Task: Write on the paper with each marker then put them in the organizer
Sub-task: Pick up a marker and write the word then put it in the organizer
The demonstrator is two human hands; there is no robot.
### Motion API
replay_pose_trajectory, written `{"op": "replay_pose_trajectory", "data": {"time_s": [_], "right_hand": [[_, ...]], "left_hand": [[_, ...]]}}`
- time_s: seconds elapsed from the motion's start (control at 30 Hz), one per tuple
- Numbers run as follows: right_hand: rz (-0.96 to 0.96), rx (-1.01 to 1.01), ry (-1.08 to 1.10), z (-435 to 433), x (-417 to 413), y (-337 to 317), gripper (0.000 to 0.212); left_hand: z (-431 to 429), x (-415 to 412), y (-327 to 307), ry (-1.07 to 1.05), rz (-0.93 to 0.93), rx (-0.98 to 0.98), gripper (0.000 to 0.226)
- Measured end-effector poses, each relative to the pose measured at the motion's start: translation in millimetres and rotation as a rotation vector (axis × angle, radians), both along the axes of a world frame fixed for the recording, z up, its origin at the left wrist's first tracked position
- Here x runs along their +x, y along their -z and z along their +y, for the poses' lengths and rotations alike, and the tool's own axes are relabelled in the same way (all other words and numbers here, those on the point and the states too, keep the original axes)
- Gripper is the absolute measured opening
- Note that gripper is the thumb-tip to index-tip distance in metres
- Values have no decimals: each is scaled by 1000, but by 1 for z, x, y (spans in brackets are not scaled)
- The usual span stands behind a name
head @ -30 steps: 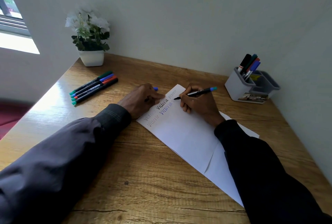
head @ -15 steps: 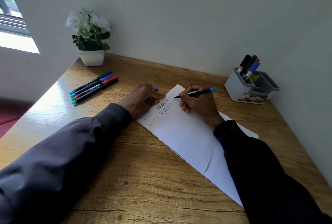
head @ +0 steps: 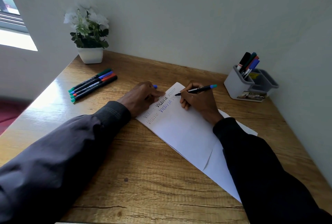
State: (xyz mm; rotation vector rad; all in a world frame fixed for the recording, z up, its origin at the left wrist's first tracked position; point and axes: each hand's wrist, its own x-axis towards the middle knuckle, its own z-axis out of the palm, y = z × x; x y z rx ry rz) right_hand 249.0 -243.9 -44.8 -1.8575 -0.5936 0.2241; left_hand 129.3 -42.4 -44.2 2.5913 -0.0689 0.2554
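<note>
White paper (head: 181, 132) lies at an angle on the wooden desk (head: 136, 170), with several words written near its far end. My right hand (head: 196, 99) grips a black marker (head: 197, 90), its tip at the paper's top line. My left hand (head: 143, 96) rests on the paper's left corner with its fingers curled round a blue cap (head: 154, 86). Several capped markers (head: 93, 84) lie side by side at the far left. The grey organizer (head: 249, 87) stands at the far right with several markers (head: 248, 64) upright in its left compartment.
A white pot with white flowers (head: 89, 35) stands in the back left corner against the wall. The wall runs close along the desk's back and right side. A window (head: 10, 17) is at the upper left.
The marker tip in my right hand has crept slightly along the writing line. My left hand stays where it was on the paper's corner.
</note>
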Motion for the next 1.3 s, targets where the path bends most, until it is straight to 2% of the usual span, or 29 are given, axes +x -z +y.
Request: {"op": "replay_pose_trajectory", "data": {"time_s": [0.1,0.57,0.73,1.03,1.3], "right_hand": [[-9,-2,34,0,0,0,26],[-21,26,30,0,0,1,17],[-15,12,55,1,1,1,23],[-35,39,64,-1,1,1,14],[0,3,106,1,2,1,24]], "left_hand": [[0,0,0,-4,8,-3,36],[0,2,0,-8,13,29,41],[0,2,1,-5,10,23,41],[-1,1,1,2,14,31,41],[-1,1,1,-4,27,21,41]]}}
